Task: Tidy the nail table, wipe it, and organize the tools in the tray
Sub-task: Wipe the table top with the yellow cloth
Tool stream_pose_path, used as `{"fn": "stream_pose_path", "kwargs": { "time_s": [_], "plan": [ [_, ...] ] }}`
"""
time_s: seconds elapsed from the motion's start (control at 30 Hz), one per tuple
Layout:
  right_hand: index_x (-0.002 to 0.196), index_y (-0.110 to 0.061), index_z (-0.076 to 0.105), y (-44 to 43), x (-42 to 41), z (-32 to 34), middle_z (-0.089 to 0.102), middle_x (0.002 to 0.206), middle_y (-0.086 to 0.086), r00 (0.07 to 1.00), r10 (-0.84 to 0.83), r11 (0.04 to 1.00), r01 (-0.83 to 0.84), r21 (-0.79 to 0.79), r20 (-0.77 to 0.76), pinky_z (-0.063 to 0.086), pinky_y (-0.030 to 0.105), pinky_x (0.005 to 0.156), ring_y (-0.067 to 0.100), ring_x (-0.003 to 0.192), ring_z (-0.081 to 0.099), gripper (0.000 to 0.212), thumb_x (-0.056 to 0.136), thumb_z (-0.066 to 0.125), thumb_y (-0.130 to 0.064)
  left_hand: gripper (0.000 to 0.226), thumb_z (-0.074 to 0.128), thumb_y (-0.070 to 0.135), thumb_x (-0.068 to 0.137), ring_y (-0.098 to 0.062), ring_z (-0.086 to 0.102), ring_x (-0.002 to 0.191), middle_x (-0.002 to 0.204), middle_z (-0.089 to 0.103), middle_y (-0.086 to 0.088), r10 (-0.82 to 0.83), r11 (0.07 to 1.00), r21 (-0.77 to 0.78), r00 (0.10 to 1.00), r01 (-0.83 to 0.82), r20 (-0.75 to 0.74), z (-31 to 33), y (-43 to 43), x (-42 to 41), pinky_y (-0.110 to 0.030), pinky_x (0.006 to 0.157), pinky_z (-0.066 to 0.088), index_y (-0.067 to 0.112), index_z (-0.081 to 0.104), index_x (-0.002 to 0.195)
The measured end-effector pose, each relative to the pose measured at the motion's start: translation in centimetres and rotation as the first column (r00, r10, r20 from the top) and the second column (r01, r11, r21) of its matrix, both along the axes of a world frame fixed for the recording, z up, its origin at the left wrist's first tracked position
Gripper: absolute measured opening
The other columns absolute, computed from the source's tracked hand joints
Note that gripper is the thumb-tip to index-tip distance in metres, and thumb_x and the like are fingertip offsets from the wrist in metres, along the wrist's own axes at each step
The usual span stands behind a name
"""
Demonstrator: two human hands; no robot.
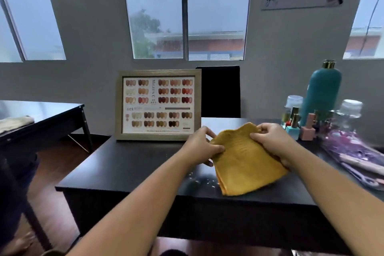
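We record the fingers [218, 148] of the left hand [200, 147] curled and pinching the left edge of the yellow cloth [245, 164]. Those of the right hand [270, 141] are clamped likewise on its right edge, so neither hand is free. The cloth is folded and held between them over the black table [135, 168], its long axis running from the far edge down toward us. Pale specks [199, 181] lie on the tabletop just left of its lower corner (whether the cloth touches the surface we cannot tell). We judge the left hand nearer the specks. The purple tray [353, 151] lies well apart to the right.
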State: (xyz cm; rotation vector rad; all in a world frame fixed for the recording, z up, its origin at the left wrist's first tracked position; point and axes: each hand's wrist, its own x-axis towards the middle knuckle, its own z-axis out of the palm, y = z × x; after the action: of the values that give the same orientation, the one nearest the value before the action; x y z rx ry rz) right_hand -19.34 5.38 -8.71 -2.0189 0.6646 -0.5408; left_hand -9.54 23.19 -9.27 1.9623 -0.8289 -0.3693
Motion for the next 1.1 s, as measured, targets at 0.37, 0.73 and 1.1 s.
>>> {"fn": "stream_pose_path", "kwargs": {
  "time_s": [0.37, 0.73, 1.1],
  "plan": [
    [0.147, -0.043, 0.012, 5.6, -0.9, -4.8, 0.006, 0.16, -0.003, 0.811, 0.02, 0.785, -0.375, -0.494, -0.584, 0.0, 0.057, 0.115, 0.024, 0.147, 0.002, 0.084, 0.075, 0.021, -0.084, 0.038, 0.063, 0.044, 0.081, -0.017, 0.051, 0.11, 0.119, 0.056, 0.002, 0.257, 0.902, 0.175, 0.816, -0.396, 0.518, -3.6, 9.3, 6.3, -0.037, 0.096, 0.044, 0.027, 0.052, 0.114],
    [0.151, -0.015, 0.012, 7.3, 3.4, -4.9, 0.001, 0.16, 0.014, 0.829, -0.046, 0.831, -0.279, -0.482, -0.558, -0.001, 0.05, 0.117, 0.034, 0.146, -0.003, 0.058, 0.1, 0.021, -0.04, 0.043, 0.038, 0.044, 0.093, -0.017, 0.037, 0.132, 0.145, 0.039, 0.006, 0.2, 0.818, 0.345, 0.791, -0.459, 0.579, -6.6, 13.3, 8.3, -0.037, 0.102, 0.032, 0.033, 0.041, 0.134],
    [0.151, -0.019, 0.016, 12.2, 1.8, -5.0, 0.005, 0.16, -0.001, 0.81, 0.323, 0.683, -0.557, -0.472, -0.488, -0.001, 0.034, 0.118, 0.015, 0.147, -0.001, 0.054, 0.101, 0.019, -0.041, 0.043, 0.039, 0.044, 0.092, -0.018, 0.037, 0.132, 0.144, 0.04, 0.005, 0.206, 0.827, 0.323, 0.783, -0.46, 0.587, -6.6, 13.4, 8.4, -0.035, 0.103, 0.031, 0.032, 0.042, 0.134]
  ]
}}
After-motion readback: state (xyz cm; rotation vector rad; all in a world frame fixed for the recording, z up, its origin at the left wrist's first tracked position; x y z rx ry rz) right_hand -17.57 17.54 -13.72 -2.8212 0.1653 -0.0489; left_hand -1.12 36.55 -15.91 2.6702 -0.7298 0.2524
